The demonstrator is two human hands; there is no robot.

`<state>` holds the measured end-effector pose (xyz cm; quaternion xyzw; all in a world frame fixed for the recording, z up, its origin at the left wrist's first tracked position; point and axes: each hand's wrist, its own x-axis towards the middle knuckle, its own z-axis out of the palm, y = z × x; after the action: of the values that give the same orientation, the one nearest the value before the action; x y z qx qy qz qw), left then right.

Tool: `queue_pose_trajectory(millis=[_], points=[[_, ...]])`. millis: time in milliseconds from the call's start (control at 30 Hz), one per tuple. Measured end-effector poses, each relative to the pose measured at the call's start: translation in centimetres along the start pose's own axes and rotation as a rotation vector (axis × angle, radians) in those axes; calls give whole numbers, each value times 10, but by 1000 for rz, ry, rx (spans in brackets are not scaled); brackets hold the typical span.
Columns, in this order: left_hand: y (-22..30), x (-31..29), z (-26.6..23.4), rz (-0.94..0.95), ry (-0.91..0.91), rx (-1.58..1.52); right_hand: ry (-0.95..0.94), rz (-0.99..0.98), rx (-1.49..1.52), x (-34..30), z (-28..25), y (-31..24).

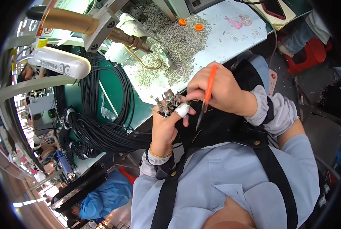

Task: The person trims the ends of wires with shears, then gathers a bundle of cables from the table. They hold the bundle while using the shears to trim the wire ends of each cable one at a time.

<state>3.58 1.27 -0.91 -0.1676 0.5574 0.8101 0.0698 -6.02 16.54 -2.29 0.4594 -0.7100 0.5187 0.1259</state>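
Note:
My left hand (163, 131) is closed around a bunch of small metal connectors (168, 102) with bits of thin wire showing among them. White tape wraps its thumb. Close by on the right, my right hand (221, 88) grips a slim orange-handled tool (210, 84) with a narrow, pointed metal end angled down; its exact kind is unclear. The right fingertips meet the connector bunch near the taped thumb, and what they pinch there is too small to make out. Black cables (101, 131) run from the left toward my left wrist.
Beyond my hands, a heap of small metal pieces (182, 45) covers part of a white board (224, 42), with two orange rings (199, 27) beside it. A press-like machine (140, 44) overhangs the left side. A red stool (306, 57) stands right; a person in blue (107, 194) sits lower left.

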Motion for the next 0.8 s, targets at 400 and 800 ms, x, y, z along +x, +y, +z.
queue_pose_trajectory(millis=[400, 800], points=[[-6, 3, 11, 813, -29, 1003, -376, 1114, 784, 7, -14, -9], [-20, 4, 18, 604, 142, 703, -571, 1253, 1039, 4, -16, 1]])
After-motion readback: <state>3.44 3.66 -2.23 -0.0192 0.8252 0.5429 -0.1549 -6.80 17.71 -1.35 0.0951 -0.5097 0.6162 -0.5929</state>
